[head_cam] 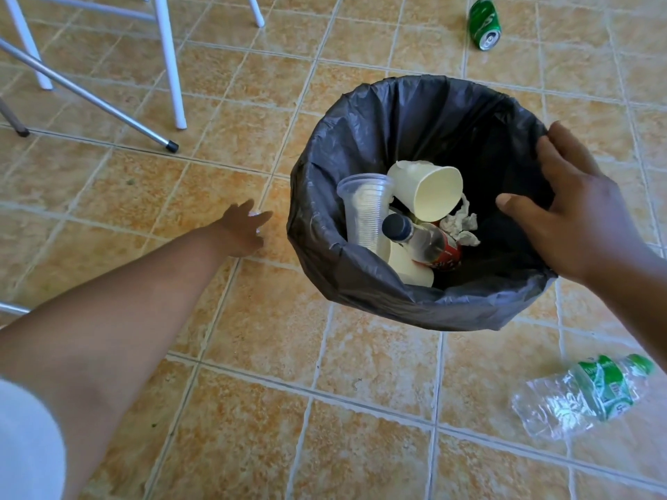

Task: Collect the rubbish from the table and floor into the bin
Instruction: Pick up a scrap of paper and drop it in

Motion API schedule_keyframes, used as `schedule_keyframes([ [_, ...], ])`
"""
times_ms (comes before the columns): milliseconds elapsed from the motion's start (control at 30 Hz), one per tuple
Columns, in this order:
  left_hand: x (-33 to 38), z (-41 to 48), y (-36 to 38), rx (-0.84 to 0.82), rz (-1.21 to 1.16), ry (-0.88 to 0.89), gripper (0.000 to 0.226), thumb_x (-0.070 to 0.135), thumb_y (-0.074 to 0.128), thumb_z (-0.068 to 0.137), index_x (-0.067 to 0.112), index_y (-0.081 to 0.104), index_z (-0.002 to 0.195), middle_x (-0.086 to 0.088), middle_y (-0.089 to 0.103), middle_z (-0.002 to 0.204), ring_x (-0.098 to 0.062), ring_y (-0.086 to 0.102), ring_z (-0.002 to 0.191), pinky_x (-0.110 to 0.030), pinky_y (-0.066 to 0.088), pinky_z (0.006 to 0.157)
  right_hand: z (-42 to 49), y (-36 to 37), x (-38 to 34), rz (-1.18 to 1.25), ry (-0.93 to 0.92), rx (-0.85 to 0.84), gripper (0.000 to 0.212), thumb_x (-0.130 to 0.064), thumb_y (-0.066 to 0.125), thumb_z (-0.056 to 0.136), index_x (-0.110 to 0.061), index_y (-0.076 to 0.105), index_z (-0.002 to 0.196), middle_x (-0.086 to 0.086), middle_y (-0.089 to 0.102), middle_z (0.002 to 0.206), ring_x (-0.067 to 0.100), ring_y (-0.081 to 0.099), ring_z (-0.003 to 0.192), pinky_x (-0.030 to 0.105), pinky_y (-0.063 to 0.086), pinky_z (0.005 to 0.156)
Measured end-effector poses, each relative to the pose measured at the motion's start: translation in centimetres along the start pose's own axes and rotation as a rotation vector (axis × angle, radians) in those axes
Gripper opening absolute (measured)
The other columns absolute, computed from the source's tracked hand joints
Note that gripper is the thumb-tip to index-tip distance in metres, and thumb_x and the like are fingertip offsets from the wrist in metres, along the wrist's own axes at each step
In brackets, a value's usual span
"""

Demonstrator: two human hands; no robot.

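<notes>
A bin lined with a dark plastic bag stands on the tiled floor. Inside lie a paper cup, a clear plastic cup, a capped bottle with a red label and crumpled tissue. My right hand grips the bin's right rim, thumb inside. My left hand reaches down to the floor left of the bin, fingers around something small and white that is barely visible. A crushed clear bottle with a green label lies lower right. A green can lies at the top.
White and metal legs of furniture stand at the upper left. One slanted metal leg with a black foot reaches toward the middle. Orange tiles cover the floor everywhere else.
</notes>
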State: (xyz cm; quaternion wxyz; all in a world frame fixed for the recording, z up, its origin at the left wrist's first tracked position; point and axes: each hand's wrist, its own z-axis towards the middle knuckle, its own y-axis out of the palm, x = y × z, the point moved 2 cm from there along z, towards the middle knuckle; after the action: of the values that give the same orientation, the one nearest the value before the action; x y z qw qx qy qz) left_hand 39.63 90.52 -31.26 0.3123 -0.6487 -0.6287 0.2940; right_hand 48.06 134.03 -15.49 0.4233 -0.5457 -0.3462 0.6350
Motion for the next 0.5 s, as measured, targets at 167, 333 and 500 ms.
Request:
schedule_keyframes([
  [167,-0.2,0.4,0.8,0.02,-0.038,-0.034,0.049,0.024,0.039,0.1,0.015,0.034,0.148,-0.014,0.014,0.158,-0.035,0.023,0.142,-0.044,0.033,0.11,-0.1,-0.2,-0.1,0.009,-0.003,0.015,0.086,-0.049,0.056,0.081,-0.005,0.031,0.151,0.008,0.019,0.162,0.027,0.022,0.147,0.034,0.019,0.115],
  [333,0.1,-0.9,-0.3,0.368,-0.204,-0.041,0.013,0.003,0.05,0.088,0.0,0.063,0.09,-0.021,0.054,0.109,-0.038,0.055,0.098,-0.039,0.044,0.076,-0.1,-0.2,-0.3,0.013,-0.003,0.011,0.087,-0.051,0.053,0.08,-0.007,0.031,0.151,0.007,0.019,0.162,0.026,0.022,0.147,0.032,0.019,0.114],
  [500,3.8,-3.7,-6.3,0.855,-0.712,-0.04,0.026,0.026,0.061,0.087,0.018,0.066,0.111,-0.006,0.068,0.105,-0.024,0.063,0.096,-0.024,0.043,0.077,-0.2,-0.4,-0.5,0.024,0.0,-0.006,0.088,-0.052,0.051,0.08,-0.009,0.027,0.153,0.005,0.016,0.163,0.024,0.02,0.148,0.028,0.017,0.112],
])
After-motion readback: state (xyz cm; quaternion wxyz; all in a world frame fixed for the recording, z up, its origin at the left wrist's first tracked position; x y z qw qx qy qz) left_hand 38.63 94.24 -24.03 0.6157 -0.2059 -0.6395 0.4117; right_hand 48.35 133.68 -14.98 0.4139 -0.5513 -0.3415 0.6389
